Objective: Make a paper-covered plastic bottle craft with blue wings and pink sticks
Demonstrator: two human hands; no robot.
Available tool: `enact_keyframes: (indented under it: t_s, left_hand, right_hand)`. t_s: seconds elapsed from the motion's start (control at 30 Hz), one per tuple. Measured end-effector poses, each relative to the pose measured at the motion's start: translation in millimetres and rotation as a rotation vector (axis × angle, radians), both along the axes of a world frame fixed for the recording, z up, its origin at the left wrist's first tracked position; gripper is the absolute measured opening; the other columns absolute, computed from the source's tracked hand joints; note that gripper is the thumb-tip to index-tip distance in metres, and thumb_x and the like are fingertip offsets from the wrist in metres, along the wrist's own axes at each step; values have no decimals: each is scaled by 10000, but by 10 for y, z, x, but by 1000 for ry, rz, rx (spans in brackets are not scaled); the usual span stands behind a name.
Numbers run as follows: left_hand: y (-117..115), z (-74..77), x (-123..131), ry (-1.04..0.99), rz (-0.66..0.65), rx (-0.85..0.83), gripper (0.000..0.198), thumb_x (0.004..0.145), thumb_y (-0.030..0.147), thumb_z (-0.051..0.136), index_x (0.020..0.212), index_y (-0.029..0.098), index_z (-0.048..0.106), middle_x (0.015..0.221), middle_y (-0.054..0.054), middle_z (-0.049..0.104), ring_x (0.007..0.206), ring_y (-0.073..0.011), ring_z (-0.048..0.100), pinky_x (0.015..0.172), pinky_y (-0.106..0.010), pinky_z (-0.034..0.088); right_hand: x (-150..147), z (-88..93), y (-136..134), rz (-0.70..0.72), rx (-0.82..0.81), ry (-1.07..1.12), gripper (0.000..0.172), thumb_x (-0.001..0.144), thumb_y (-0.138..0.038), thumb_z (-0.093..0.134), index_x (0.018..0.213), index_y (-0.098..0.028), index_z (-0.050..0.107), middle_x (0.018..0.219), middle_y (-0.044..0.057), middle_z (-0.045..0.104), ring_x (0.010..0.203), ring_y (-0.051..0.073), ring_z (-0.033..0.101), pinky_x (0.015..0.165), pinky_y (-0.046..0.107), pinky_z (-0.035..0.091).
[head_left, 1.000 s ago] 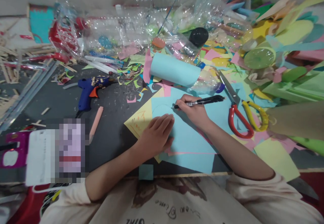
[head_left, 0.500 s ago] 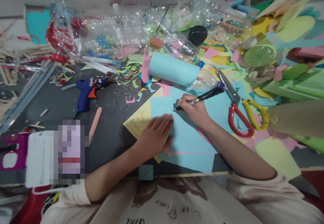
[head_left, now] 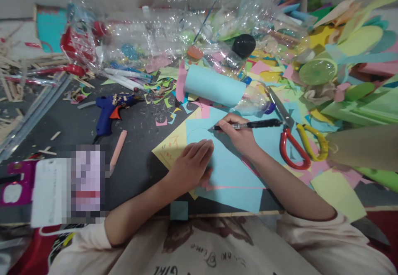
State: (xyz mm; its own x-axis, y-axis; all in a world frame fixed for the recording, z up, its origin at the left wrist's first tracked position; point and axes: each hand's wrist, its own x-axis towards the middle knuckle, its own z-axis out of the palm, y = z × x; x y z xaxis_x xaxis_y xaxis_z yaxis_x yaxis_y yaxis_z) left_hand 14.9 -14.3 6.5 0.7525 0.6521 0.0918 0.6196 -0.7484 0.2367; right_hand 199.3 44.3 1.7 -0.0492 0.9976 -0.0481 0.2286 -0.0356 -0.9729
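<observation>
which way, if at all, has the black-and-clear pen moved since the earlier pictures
Yes, the black-and-clear pen has moved: its rear end has shifted right, closer to the red-and-yellow-handled scissors.

On the shirt (head_left: 264, 262), at the near edge, dark lettering (head_left: 195, 247) seems to read "Time", its other words unclear. Orange handwriting (head_left: 170, 145) on the yellow paper (head_left: 180, 134), left of centre, cannot be read.

Right hand (head_left: 239, 136) gripping a black pen (head_left: 264, 123), pen tip at a curved line on light blue paper (head_left: 230, 165), left hand (head_left: 193, 163) resting on the same sheet, scissors (head_left: 288, 120) to the right, blue glue gun (head_left: 105, 117) to the left, blue-wrapped bottle (head_left: 214, 85) beyond.
</observation>
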Motion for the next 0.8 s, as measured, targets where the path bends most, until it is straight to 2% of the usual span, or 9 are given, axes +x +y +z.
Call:
enact_keyframes:
  t_s: [0.1, 0.33, 0.5, 0.8]
  left_hand:
    - [-7, -7, 4, 2, 6, 18, 444, 923, 270, 470, 1296, 31, 502, 1304, -191, 606, 1251, -289, 543, 1027, -395, 432]
    - [-9, -12, 9, -20, 2, 27, 434, 916, 262, 483, 1276, 21, 504, 1269, -200, 623, 1242, -293, 548, 1015, -403, 441]
    - [-5, -16, 8, -34, 2, 9, 440, 914, 263, 487, 1284, 26, 495, 1279, -200, 612, 1247, -293, 545, 1021, -404, 432]
    - [-3, -21, 16, -49, 3, 48, 434, 909, 258, 484, 1265, 10, 501, 1259, -204, 625, 1217, -296, 561, 996, -403, 447]
  right_hand:
    - [-17, 8, 11, 88, -10, -23, 186, 789, -329, 604, 651, -208, 628, 643, -17, 644, 614, 140, 570, 597, 284, 440]
    - [-37, -3, 11, 169, -30, -65, 179, 820, -339, 599, 714, -210, 665, 709, -15, 685, 668, 144, 607, 637, 286, 447]
    - [-42, 6, 12, 140, -20, -103, 217, 810, -325, 587, 631, -204, 602, 621, -33, 618, 595, 123, 540, 591, 276, 405]
    - [-45, 26, 13, 115, -4, -130, 227, 795, -333, 576, 608, -204, 573, 588, -33, 575, 563, 114, 494, 566, 265, 380]
